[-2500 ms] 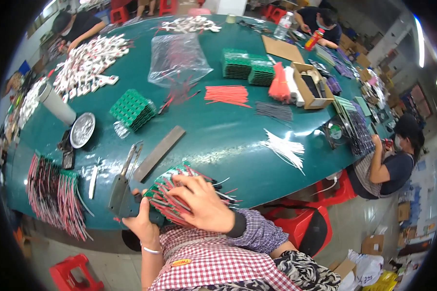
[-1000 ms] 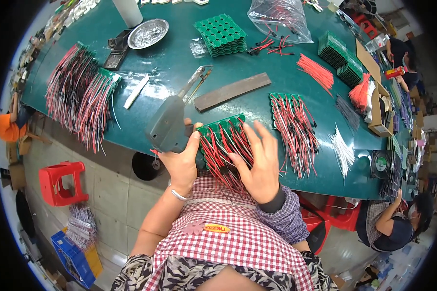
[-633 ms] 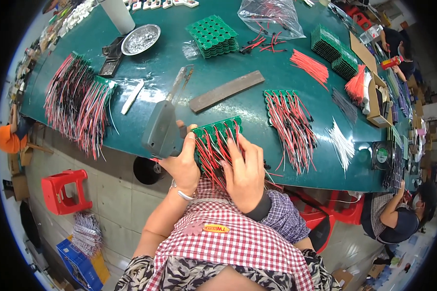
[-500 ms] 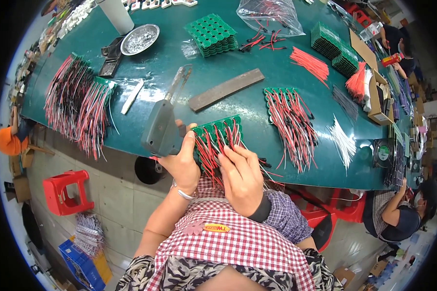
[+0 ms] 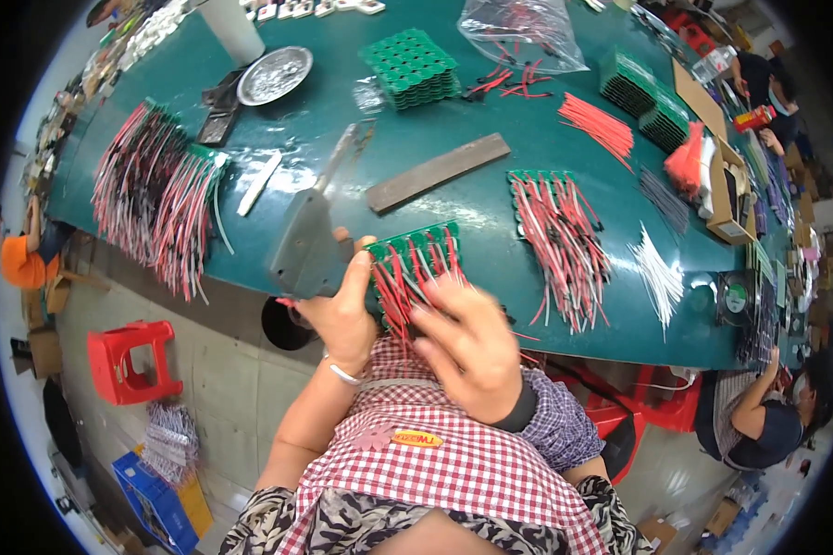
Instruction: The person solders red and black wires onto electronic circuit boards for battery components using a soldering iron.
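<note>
In my left hand (image 5: 347, 310) is the left edge of a green circuit board panel (image 5: 400, 239), gripped with the thumb at its front. Rows of red, white and black wires (image 5: 393, 301) hang from the panel toward my apron. Against the same hand stands a grey pistol-shaped soldering gun (image 5: 301, 250), its thin tip pointing away; how the fingers hold its handle is hidden. My right hand (image 5: 477, 351), blurred by motion, is over the right side of the wires with its fingers apart and stretched out. No wire shows clamped between them.
Wired panels lie at left (image 5: 143, 176) and right (image 5: 560, 245). Beyond my hands are a grey bar (image 5: 440, 173), a metal dish (image 5: 275, 76) and stacked green boards (image 5: 412, 69). Loose red wires (image 5: 597, 128) and white wires (image 5: 659, 277) lie right. A red stool (image 5: 134, 361) stands on the floor.
My right hand has moved slightly right, and its fingers have spread from a closer pose over the wires. My left hand keeps its hold on the panel. The whole view has shifted slightly.
</note>
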Tool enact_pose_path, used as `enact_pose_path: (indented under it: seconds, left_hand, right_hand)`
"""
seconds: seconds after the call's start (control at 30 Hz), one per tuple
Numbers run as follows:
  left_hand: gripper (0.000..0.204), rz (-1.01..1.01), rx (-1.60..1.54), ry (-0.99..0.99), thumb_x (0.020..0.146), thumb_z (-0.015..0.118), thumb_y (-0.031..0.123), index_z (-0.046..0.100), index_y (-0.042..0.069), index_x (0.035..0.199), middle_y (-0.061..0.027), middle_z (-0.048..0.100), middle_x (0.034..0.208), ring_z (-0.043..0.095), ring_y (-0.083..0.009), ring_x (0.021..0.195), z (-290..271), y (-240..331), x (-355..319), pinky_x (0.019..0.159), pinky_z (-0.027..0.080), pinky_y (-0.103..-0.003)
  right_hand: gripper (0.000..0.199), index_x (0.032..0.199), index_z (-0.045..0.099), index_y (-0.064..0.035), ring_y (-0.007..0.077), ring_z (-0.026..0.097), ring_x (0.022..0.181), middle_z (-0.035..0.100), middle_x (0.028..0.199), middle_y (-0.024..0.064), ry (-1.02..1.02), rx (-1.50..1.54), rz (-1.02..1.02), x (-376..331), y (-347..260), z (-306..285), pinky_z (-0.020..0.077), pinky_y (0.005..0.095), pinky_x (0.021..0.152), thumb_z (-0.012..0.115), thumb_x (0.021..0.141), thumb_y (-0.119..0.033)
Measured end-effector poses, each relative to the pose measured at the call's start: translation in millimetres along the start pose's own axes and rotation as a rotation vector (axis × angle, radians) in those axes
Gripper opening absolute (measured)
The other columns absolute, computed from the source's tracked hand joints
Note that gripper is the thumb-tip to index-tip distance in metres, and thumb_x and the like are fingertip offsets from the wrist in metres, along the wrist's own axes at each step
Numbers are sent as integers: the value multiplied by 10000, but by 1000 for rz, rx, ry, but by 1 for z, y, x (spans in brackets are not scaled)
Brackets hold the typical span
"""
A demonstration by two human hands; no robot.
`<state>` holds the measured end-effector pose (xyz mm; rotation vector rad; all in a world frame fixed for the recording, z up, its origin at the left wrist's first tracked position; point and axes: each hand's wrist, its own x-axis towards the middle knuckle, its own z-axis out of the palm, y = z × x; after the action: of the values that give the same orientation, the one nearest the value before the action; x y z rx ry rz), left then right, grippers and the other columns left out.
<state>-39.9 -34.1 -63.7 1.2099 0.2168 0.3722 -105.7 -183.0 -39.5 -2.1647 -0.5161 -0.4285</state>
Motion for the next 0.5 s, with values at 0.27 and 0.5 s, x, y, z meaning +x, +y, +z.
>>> enact_pose_path:
  seconds: [0.27,0.5]
  left_hand:
    - [505,43,-104,-86,873,560,-86,452,-7,1360,-159,571,1240,635,-235,1014,6,37,-22,869,553,-365]
    - [492,94,-119,-159,893,580,-33,458,13,1367,-152,583,1249,640,-198,939,7,46,-15,783,587,-345]
  right_hand:
    - [674,1438,423,15,272,614,1153,611,1258,207,55,519,605,5,13,-28,502,402,976,758,872,-133]
    - [547,1383,458,88,181,620,1056,638,1201,139,386,361,535,26,56,-99,502,319,915,676,894,-25]
